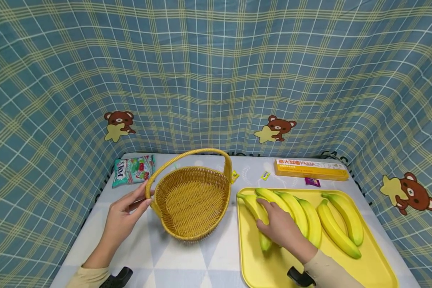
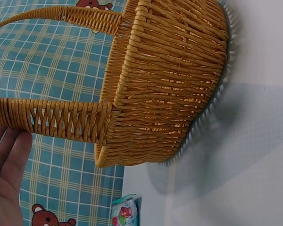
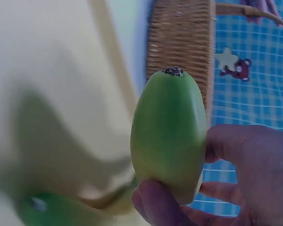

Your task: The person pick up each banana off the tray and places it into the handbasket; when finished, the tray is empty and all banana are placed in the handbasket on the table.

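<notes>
A wicker basket [image 1: 192,204] with a tall handle stands left of the middle of the table, nothing inside it. My left hand [image 1: 124,212] pinches the left side of its handle [image 2: 61,117] between thumb and fingers. Over the yellow tray [image 1: 248,264], my right hand [image 1: 281,222] grips the leftmost banana [image 1: 252,206]; in the right wrist view that banana [image 3: 170,132] points its dark-tipped green end at the camera, thumb and fingers around it. Several other bananas [image 1: 311,220] lie on the tray beside and right of this hand.
Behind the basket to the left lies a FOX'S candy bag [image 1: 133,170]. A pasta box [image 1: 311,170] sits behind the tray, near a purple wrapped candy [image 1: 312,182] and a small yellow packet [image 1: 265,175]. A plaid cloth [image 1: 209,80] walls in the table's back and sides.
</notes>
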Action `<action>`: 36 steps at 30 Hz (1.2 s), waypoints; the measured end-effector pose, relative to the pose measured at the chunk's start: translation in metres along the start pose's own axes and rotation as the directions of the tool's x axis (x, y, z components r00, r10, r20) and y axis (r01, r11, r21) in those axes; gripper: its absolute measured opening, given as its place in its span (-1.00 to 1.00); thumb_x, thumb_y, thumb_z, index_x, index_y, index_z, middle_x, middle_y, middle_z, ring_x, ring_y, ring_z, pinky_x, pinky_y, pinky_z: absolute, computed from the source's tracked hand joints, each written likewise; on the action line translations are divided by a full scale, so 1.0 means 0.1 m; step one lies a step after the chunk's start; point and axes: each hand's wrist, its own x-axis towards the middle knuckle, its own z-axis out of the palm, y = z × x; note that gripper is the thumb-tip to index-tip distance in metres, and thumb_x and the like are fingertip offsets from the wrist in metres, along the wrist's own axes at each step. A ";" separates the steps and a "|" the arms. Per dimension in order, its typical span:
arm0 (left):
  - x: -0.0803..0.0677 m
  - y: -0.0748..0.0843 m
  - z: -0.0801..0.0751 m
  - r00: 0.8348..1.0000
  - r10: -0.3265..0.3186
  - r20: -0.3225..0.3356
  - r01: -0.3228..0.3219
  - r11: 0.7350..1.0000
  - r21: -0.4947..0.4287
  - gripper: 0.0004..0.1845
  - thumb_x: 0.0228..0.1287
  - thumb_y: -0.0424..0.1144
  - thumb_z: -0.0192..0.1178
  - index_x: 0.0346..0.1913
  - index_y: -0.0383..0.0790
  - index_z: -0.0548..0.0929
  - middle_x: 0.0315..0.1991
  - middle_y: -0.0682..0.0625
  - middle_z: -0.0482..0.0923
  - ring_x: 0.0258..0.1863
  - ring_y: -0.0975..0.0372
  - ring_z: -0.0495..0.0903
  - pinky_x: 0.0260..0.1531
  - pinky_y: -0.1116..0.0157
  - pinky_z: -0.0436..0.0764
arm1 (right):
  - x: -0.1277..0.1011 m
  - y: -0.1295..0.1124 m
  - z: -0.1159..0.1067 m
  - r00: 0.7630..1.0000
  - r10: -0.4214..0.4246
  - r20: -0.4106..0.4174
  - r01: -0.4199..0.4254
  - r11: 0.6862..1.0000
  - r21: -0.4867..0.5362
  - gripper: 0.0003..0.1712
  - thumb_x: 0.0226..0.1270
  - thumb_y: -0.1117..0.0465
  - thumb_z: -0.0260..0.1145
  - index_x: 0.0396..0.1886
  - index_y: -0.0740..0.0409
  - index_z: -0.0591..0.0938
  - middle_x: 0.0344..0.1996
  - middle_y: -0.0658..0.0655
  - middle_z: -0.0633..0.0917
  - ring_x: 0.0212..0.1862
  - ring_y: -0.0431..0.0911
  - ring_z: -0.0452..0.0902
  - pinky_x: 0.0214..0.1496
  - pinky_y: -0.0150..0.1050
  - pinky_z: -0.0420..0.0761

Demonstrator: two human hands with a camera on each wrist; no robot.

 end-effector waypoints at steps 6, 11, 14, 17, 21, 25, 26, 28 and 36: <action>0.00 0.00 0.00 1.000 -0.010 0.002 0.010 1.000 -0.003 -0.34 0.24 -0.58 0.35 0.40 -0.13 0.55 0.03 -0.20 0.71 -0.03 0.54 0.62 -0.10 0.59 0.64 | 0.06 -0.15 -0.29 0.998 -0.063 -0.024 0.063 0.998 0.004 -0.27 0.33 0.04 0.38 0.48 -0.01 0.43 0.15 0.22 0.62 -0.42 -0.13 0.46 -0.39 -0.22 0.51; 0.01 0.04 -0.01 1.000 -0.028 0.010 0.028 1.000 -0.010 -0.37 0.27 -0.55 0.34 0.39 -0.12 0.56 0.03 -0.21 0.71 -0.04 0.53 0.62 -0.11 0.59 0.64 | 0.13 -0.39 -0.41 0.991 -0.130 -0.023 0.130 0.991 0.019 -0.27 0.34 0.02 0.37 0.50 -0.09 0.42 0.15 0.16 0.62 -0.34 -0.12 0.52 -0.32 -0.19 0.55; 0.01 0.06 -0.02 0.999 -0.045 0.015 0.045 0.999 -0.013 -0.39 0.29 -0.52 0.34 0.39 -0.12 0.56 0.04 -0.19 0.70 -0.04 0.52 0.62 -0.11 0.57 0.65 | 0.23 -0.57 -0.43 0.985 -0.175 -0.012 0.175 0.984 0.030 -0.27 0.34 0.03 0.35 0.50 -0.10 0.42 0.14 0.14 0.62 -0.33 -0.13 0.50 -0.31 -0.22 0.55; 0.02 0.07 -0.03 0.998 -0.065 0.018 0.065 0.998 -0.009 -0.42 0.31 -0.48 0.34 0.38 -0.14 0.57 0.04 -0.20 0.70 -0.04 0.52 0.63 -0.11 0.56 0.66 | 0.35 -0.75 -0.40 0.977 -0.215 0.007 0.214 0.976 0.031 -0.27 0.33 0.03 0.33 0.50 -0.09 0.42 0.12 0.13 0.61 -0.39 -0.15 0.46 -0.36 -0.25 0.52; 0.03 0.07 -0.02 0.997 -0.078 0.018 0.079 0.997 -0.005 -0.46 0.31 -0.46 0.35 0.35 -0.16 0.60 0.03 -0.19 0.70 -0.04 0.51 0.63 -0.09 0.55 0.66 | 0.57 -0.95 -0.30 0.968 -0.241 0.065 0.239 0.970 0.035 -0.27 0.34 0.02 0.30 0.52 -0.11 0.41 0.16 0.15 0.60 -0.39 -0.15 0.45 -0.41 -0.26 0.49; 0.03 0.07 -0.02 0.996 -0.081 0.025 0.081 0.997 -0.011 -0.48 0.32 -0.45 0.35 0.33 -0.17 0.61 0.02 -0.16 0.71 -0.04 0.51 0.62 -0.08 0.56 0.65 | 0.78 -1.12 -0.14 0.953 -0.274 0.127 0.270 0.962 0.041 -0.27 0.37 0.01 0.29 0.53 -0.08 0.39 0.22 0.20 0.58 -0.36 -0.15 0.47 -0.41 -0.26 0.52; 0.03 0.07 -0.02 0.996 -0.082 0.028 0.082 0.997 -0.010 -0.49 0.33 -0.45 0.35 0.33 -0.17 0.61 0.02 -0.15 0.71 -0.04 0.51 0.62 -0.08 0.56 0.65 | 0.83 -1.16 -0.10 0.949 -0.283 0.139 0.280 0.959 0.043 -0.27 0.37 0.01 0.29 0.53 -0.06 0.39 0.22 0.20 0.58 -0.37 -0.15 0.48 -0.42 -0.26 0.52; 0.03 0.07 -0.02 0.996 -0.082 0.030 0.082 0.997 -0.003 -0.49 0.33 -0.44 0.35 0.32 -0.18 0.62 0.03 -0.13 0.72 -0.04 0.52 0.62 -0.08 0.56 0.65 | 0.91 -1.24 -0.02 0.941 -0.296 0.166 0.293 0.955 0.042 -0.28 0.39 0.02 0.29 0.53 -0.04 0.39 0.24 0.21 0.58 -0.34 -0.14 0.49 -0.39 -0.26 0.52; 0.04 0.08 -0.02 0.996 -0.088 0.029 0.088 0.996 0.006 -0.51 0.35 -0.41 0.34 0.33 -0.16 0.62 0.03 -0.13 0.72 -0.04 0.52 0.62 -0.08 0.56 0.65 | 1.11 -1.56 0.34 0.917 -0.280 0.285 0.291 0.957 0.006 -0.26 0.39 0.02 0.33 0.53 0.00 0.39 0.15 0.20 0.62 -0.21 -0.13 0.50 -0.27 -0.29 0.55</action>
